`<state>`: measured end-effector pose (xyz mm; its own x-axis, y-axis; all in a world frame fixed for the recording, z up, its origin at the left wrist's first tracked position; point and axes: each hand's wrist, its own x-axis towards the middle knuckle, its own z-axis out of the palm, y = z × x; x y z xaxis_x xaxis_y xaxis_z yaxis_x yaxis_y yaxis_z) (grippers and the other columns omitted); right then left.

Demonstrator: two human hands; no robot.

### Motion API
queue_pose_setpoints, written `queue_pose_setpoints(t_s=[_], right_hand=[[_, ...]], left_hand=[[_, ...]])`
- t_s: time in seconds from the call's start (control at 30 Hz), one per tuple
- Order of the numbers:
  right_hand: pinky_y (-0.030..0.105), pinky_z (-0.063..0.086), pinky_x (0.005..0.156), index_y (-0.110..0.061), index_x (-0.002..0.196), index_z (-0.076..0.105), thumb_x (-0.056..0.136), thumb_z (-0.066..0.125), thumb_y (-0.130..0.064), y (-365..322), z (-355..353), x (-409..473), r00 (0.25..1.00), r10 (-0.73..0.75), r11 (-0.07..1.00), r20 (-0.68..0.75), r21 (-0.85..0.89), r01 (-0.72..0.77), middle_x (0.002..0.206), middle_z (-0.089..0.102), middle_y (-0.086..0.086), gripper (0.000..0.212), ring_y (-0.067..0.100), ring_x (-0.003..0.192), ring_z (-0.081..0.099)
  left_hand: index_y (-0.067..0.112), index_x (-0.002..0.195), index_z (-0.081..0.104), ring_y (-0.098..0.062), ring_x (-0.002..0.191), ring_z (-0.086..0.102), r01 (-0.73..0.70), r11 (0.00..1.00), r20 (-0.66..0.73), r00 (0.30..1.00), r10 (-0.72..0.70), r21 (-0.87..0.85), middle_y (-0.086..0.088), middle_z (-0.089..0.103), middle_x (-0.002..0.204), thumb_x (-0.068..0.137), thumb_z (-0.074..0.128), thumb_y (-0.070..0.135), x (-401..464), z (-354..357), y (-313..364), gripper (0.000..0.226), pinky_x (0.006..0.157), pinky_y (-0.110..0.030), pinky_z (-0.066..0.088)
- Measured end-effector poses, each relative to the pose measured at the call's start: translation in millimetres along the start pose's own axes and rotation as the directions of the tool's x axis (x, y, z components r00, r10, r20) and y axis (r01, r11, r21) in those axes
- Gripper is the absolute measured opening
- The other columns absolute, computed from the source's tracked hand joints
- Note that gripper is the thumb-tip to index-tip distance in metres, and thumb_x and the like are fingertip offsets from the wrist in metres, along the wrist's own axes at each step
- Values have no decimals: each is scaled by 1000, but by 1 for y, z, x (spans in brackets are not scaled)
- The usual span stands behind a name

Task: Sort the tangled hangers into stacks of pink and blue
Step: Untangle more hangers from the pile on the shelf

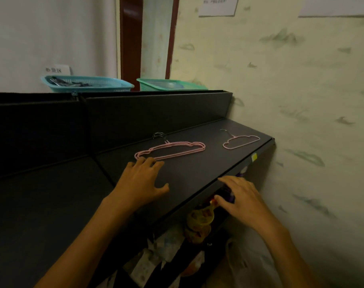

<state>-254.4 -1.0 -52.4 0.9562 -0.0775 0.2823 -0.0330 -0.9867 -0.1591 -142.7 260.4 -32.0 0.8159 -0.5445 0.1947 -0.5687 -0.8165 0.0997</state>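
Note:
A stack of pink hangers (172, 150) lies flat on the dark shelf top (197, 173), hooks pointing to the back. A single pink hanger (240, 140) lies apart from it, further right near the wall. My left hand (142, 179) rests on the shelf with fingers spread, its fingertips touching the near left end of the stack. My right hand (239, 196) hovers over the shelf's front edge with loosely bent fingers and holds nothing. No blue hanger is in sight.
A blue basket (87, 85) and a green basket (168, 85) stand behind the shelf's raised back panel. Packaged goods (199, 223) hang below the front edge. A patterned wall (301, 100) closes the right side. A yellow tag (254, 157) sits on the shelf edge.

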Motion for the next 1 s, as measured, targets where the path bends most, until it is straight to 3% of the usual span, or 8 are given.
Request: queue_pose_setpoints(t_s=[0.47,0.77,1.0], right_hand=[[27,21,111,-27,139,39,87,54,-53,71,48,163,982,-185,974,42,137,178,142,41,-6,60,11,132,34],[25,20,110,-30,138,39,86,57,-48,122,63,266,915,-395,898,81,245,365,141,41,-9,57,9,131,33],[31,21,114,-31,141,35,87,56,-50,151,72,312,867,-473,863,155,282,420,146,36,-8,61,10,136,29]], left_hand=[[27,147,21,-21,136,25,182,978,22,982,-186,105,-1,27,149,85,51,59,121,15,4,76,113,-45,25],[29,147,21,-20,137,25,403,910,18,913,-406,100,0,27,150,82,51,64,179,38,19,79,112,-43,24],[31,147,20,-21,137,24,505,861,149,849,-508,60,0,25,151,76,52,72,206,64,37,88,114,-47,21]])
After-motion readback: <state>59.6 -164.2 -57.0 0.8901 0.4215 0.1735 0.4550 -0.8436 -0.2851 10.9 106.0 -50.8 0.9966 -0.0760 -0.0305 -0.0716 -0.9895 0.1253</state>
